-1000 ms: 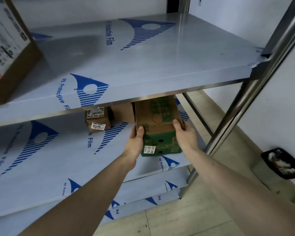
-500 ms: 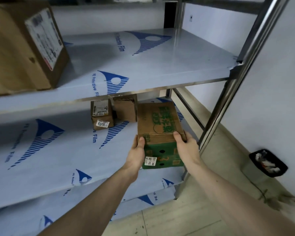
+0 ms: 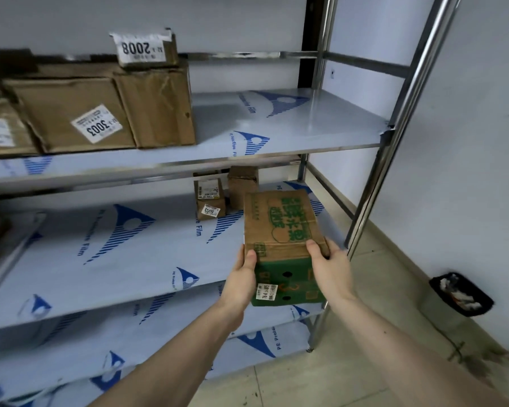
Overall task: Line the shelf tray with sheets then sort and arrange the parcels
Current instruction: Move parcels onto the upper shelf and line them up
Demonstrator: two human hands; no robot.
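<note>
Both hands grip a brown-and-green carton (image 3: 279, 230) at the front right corner of the middle shelf (image 3: 100, 245): the left hand (image 3: 241, 282) and the right hand (image 3: 331, 268) have fingers wrapped round its sides and thumbs on top. Its white sticker seems to read "784 X05". The shelf film says "PE Protective Film". The upper shelf (image 3: 291, 124) carries brown parcels labelled "3003" (image 3: 68, 113) and "2008" (image 3: 144, 48), near its left end.

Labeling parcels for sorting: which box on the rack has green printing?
The green-and-brown box held by the left hand and right hand at the middle shelf's right end. All others are plain brown.
</note>
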